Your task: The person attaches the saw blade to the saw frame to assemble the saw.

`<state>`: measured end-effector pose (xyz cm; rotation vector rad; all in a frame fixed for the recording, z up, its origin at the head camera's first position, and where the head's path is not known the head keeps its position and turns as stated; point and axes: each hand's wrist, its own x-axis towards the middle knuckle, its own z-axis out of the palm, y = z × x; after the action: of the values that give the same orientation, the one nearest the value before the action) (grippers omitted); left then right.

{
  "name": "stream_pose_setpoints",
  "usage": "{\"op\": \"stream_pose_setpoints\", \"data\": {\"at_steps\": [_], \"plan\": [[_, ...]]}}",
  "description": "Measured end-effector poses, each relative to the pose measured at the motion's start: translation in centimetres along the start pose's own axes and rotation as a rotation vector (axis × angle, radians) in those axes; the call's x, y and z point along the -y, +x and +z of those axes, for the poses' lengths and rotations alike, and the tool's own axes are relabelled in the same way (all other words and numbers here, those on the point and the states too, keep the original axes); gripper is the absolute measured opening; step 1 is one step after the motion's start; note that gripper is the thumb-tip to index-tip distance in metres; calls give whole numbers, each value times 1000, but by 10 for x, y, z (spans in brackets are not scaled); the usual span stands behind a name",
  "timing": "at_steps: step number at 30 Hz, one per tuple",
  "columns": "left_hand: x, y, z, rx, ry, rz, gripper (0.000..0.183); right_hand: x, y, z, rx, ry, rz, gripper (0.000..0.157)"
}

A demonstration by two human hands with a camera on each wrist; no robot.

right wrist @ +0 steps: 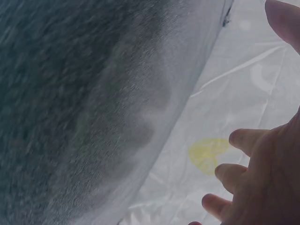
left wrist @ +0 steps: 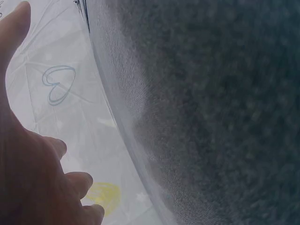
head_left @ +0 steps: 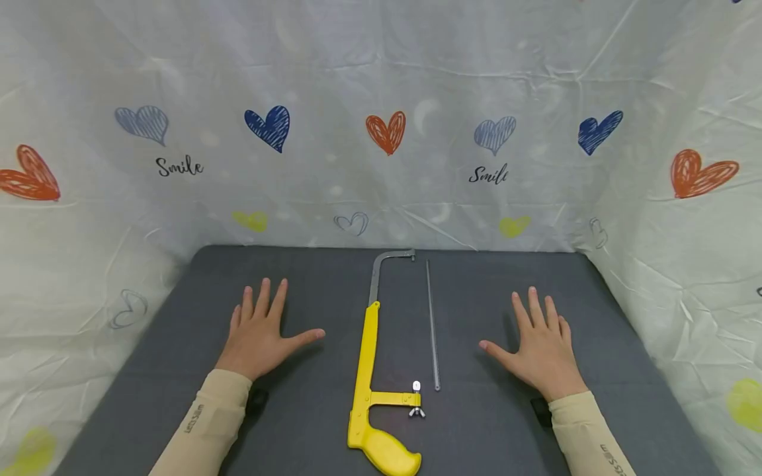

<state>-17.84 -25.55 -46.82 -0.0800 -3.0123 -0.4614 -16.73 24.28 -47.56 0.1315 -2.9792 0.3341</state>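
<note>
Looks barely begun, to judge from the separated parts: shows the yellow hacksaw frame (head_left: 366, 357) lying flat near the middle of the dark tabletop (head_left: 297, 430), pointing its grey bow (head_left: 374, 284) at the far edge and its handle (head_left: 389, 451) the opposite way; shows the thin metal blade (head_left: 432, 324) just to its right, lengthwise beside the frame but not touching it. Leaves the blade apparently still to be seated, as a judgement from that gap. Bears a wing nut (head_left: 417, 412) on the short yellow crossarm (head_left: 393, 398); cannot tell how tight. Grips nothing with the left hand (head_left: 258, 334), fanning out its straight fingers near the frame; likewise grips nothing with the right hand (head_left: 542, 350), spread just as wide, well apart from the blade. Seems to hover above the tabletop with both. Wears beige sleeves (head_left: 208, 416) and a dark device (head_left: 257, 401) at each wrist. Has the white printed cloth (head_left: 333, 39) rising behind the tabletop and along both sides; meets no obstacle between hands and parts
</note>
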Motion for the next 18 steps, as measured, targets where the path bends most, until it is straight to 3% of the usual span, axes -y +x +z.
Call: {"op": "stream_pose_setpoints", "data": {"at_steps": [6, 18], "plan": [[-9, 1, 4, 4, -1, 1, 129, 10, 3, 1, -7, 16, -12, 116], [-46, 8, 17, -2, -9, 45, 133, 46, 9, 14, 33, 43, -36, 115]]}}
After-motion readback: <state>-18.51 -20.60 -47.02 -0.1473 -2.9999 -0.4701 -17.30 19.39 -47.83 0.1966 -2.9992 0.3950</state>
